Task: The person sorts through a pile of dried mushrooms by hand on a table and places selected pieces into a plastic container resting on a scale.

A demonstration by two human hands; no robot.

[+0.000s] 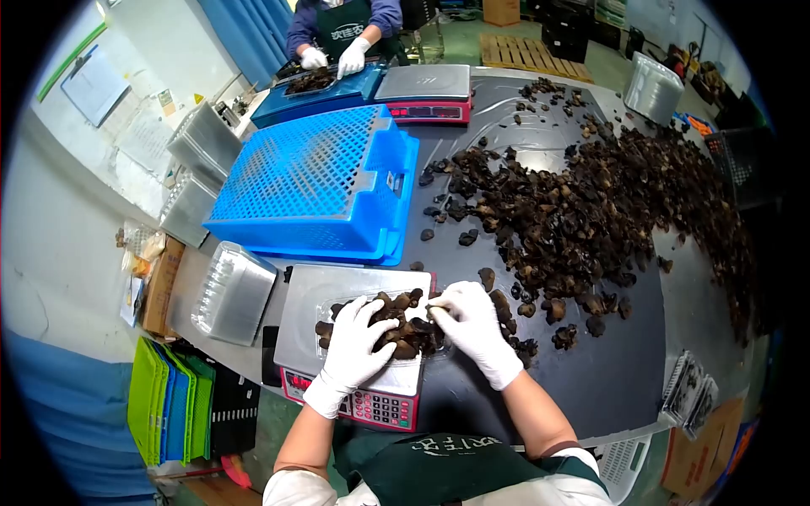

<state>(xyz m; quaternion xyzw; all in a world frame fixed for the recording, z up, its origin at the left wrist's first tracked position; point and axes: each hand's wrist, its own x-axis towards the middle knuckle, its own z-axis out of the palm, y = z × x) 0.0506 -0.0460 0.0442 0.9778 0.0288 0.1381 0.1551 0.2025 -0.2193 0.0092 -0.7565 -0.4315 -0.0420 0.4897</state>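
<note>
Both of my hands wear white gloves. My left hand (359, 346) lies with its fingers spread on dark dried pieces, perhaps fungus (409, 341), in a clear plastic tray. That tray rests on the steel plate of a red scale (304, 316). At the tray's right edge, my right hand (472, 325) has thumb and fingers pinched together; what is between them is too small to name. Right of the scale, a large heap of the same dark pieces (574, 219) spreads over the dark table mat (599, 379).
An upturned blue crate (295, 177) stands beyond the scale. Stacks of clear trays (234, 295) are at the left, with another stack (654, 88) at the far right. Across the table, a co-worker's gloved hands (353, 59) work near a second red scale (426, 110).
</note>
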